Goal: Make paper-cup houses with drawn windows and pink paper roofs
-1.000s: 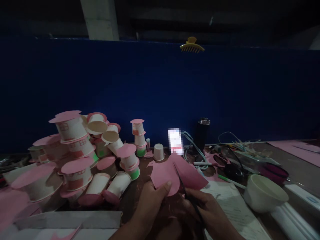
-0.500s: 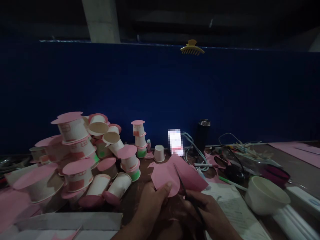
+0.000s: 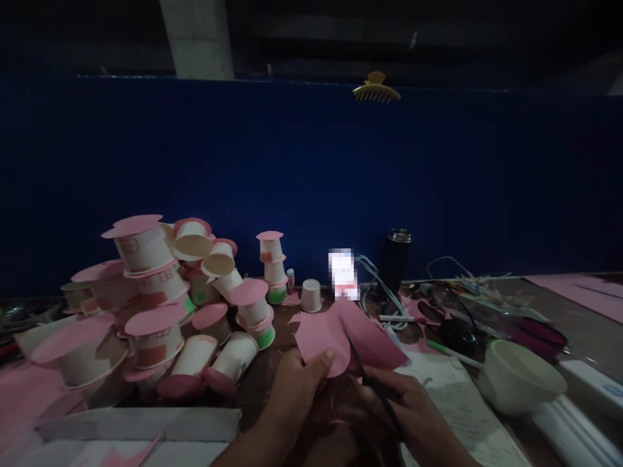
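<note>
Between thumb and fingers, my left hand [image 3: 298, 389] pinches a sheet of pink paper [image 3: 318, 340] by its near left edge. The sheet has a rounded, cut outline on the near side and a flap rising to the right. Dark scissors [image 3: 357, 363] are gripped in my right hand [image 3: 399, 402], their blades lying in the cut between the rounded part and the flap. Whether the blades are fully closed I cannot make out. Just behind the paper stands a small white paper cup [image 3: 311, 296], upside down.
Stacked paper cups with pink discs [image 3: 150, 285] crowd the left. A lit, blurred phone [image 3: 343, 272] and a black flask [image 3: 396, 259] stand at the back. To the right are a white bowl [image 3: 520, 376], a written sheet [image 3: 448, 395] and a green pen [image 3: 452, 353]. A white box [image 3: 136, 425] lies front left.
Both hands, the paper and the scissors stay in nearly the same place. The whole view has shifted slightly.
</note>
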Demonstrator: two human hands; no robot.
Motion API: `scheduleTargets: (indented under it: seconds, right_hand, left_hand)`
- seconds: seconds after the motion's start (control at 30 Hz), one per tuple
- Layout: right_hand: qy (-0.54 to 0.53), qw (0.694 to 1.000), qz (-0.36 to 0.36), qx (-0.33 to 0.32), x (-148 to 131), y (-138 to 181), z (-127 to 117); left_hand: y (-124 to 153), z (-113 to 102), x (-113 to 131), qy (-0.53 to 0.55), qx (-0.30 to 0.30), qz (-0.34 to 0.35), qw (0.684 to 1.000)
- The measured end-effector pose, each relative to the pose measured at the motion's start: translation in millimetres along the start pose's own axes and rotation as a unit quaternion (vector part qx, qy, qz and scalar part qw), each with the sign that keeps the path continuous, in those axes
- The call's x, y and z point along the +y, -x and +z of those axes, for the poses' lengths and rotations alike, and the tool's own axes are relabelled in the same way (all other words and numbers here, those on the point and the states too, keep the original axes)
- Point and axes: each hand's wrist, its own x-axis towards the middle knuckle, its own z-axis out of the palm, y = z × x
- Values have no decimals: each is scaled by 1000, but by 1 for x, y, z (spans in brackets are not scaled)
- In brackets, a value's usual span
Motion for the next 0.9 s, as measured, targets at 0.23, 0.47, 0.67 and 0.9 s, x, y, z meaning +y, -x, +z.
scheduleTargets:
  seconds: [0.23,0.47,0.67,0.9]
  right_hand:
    - [-9,1000,4,-2,2,-1,-1]
    - [8,1000,11,9,-3,-1,1]
    - [3,1000,11,14,-6,1,1]
    - [12,999,27,16,-5,0,0]
  left_hand:
    - [0,0,3,-21,17,8,1000]
    - [0,-1,4,-11,15,9,1000]
    - [-1,-1,5,-6,17,12,1000]
    - [1,-2,6,-5,17,15,1000]
